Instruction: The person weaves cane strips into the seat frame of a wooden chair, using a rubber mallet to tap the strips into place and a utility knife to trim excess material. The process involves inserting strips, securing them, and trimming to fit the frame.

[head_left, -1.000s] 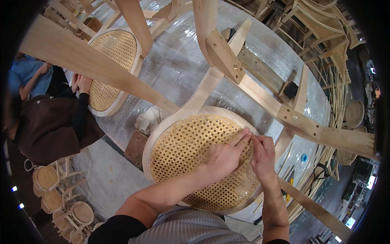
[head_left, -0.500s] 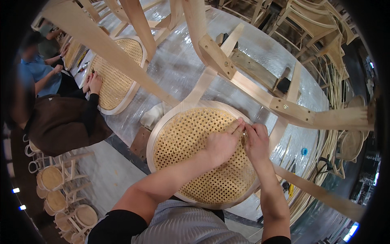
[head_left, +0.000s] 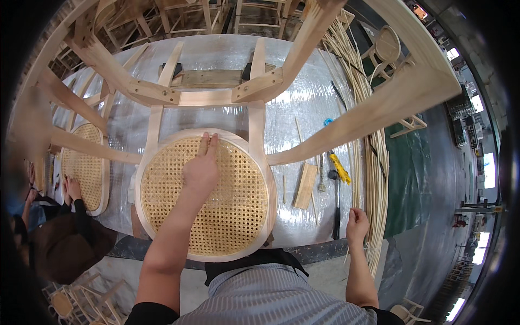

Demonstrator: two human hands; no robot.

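A round cane-webbed chair seat (head_left: pixel 233 222) with a pale wooden rim lies on the table in front of me, joined to a wooden frame (head_left: pixel 206 98). My left hand (head_left: pixel 200 172) rests on the webbing, two fingers stretched out to the far edge where cane meets rim; its other fingers are curled underneath. To the right, clear of the seat, my right hand (head_left: pixel 357 225) is closed beside a long bundle of pale cane strips (head_left: pixel 374 189). What its fingers pinch, if anything, is too small to make out.
Between seat and bundle lie a wooden block (head_left: pixel 306 186), a yellow-handled tool (head_left: pixel 340 168), a hammer (head_left: pixel 337 208) and a blue ring (head_left: pixel 328 122). A frame leg (head_left: pixel 346 127) slants above them. At left, another person's hands (head_left: pixel 72 189) touch a second cane seat (head_left: pixel 84 157).
My right hand has left the seat's rim and moved right to the cane bundle. My left hand stays at the seat's far edge. The view has turned to the right.
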